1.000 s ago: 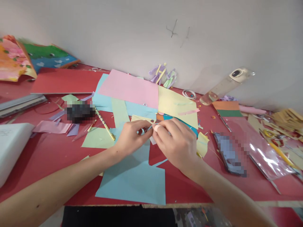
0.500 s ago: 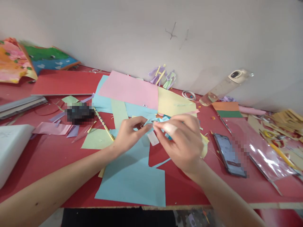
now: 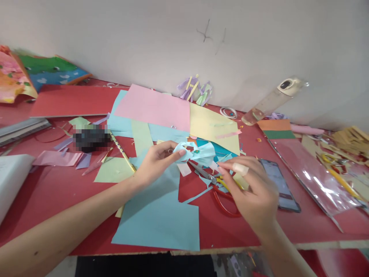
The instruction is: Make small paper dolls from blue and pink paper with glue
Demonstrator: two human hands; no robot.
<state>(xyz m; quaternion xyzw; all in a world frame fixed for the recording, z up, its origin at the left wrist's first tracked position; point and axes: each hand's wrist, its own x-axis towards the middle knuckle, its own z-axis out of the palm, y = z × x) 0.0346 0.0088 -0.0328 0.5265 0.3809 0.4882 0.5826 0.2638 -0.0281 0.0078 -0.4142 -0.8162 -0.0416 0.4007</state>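
Note:
My left hand (image 3: 157, 161) pinches a crumpled light blue paper piece (image 3: 198, 152) between thumb and fingertips, holding it just above the red table (image 3: 57, 188). My right hand (image 3: 253, 190) is a little to the right of it and apart from it, with a plaster on one finger. Its fingertips are pressed together on a small pale bit that I cannot make out. Scissors with red and yellow handles (image 3: 220, 188) lie on the table under and left of my right hand.
A large light blue sheet (image 3: 161, 219) lies at the front edge. Pink (image 3: 155, 107) and yellow (image 3: 210, 127) sheets lie behind. A phone (image 3: 281, 188), a plastic sleeve (image 3: 311, 169), a bottle (image 3: 271, 102), a striped pencil (image 3: 122, 152) and a white box (image 3: 11, 181) surround the hands.
My right hand has let go of the blue paper piece and drawn back to the right and toward me, uncovering the scissors. My left hand keeps hold of the paper piece.

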